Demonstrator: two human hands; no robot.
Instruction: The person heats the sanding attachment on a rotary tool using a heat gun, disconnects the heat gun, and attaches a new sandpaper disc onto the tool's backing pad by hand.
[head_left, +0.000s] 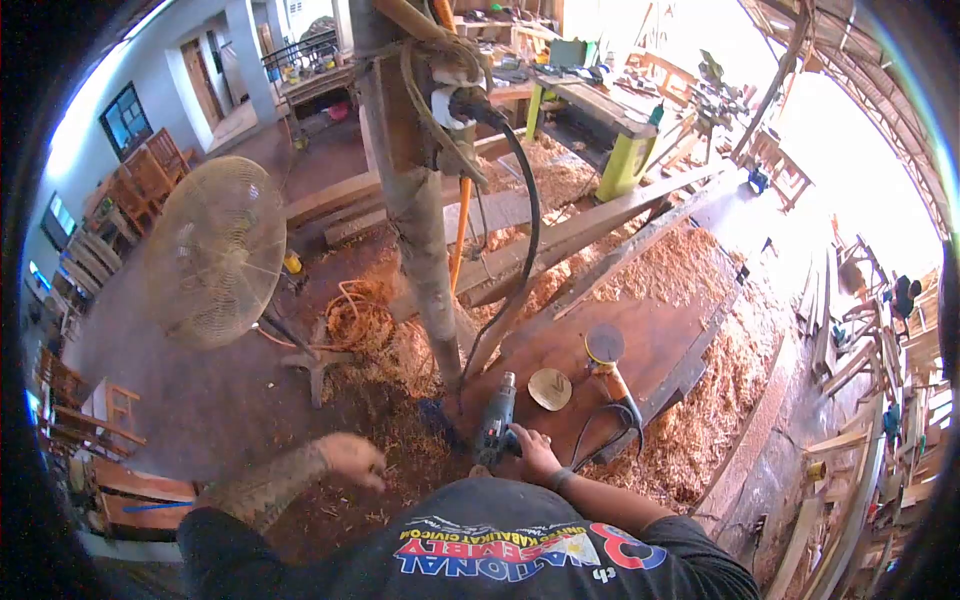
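Note:
My right hand (536, 455) is closed at the dark handle of a drill-shaped power tool (497, 418) with a silver nose, which lies at the near left end of a brown wooden board. Out to the left, over the shavings-strewn floor, hangs my left hand (352, 460), its fingers curled and nothing visible in them. A round tan sanding disc (550, 389) lies on the board just right of the power tool. Beyond it rests an orange angle grinder (613, 375) with a grey disc face up and a black cord curling toward me.
A wooden post (415, 220) wrapped with rope and cables rises before me. A standing fan (220, 255) is at left, near a coiled orange hose (357, 318). Wood shavings (690, 440) surround the brown board (640, 330). Long planks (750, 430) lie right; a cluttered workbench (600, 100) stands behind.

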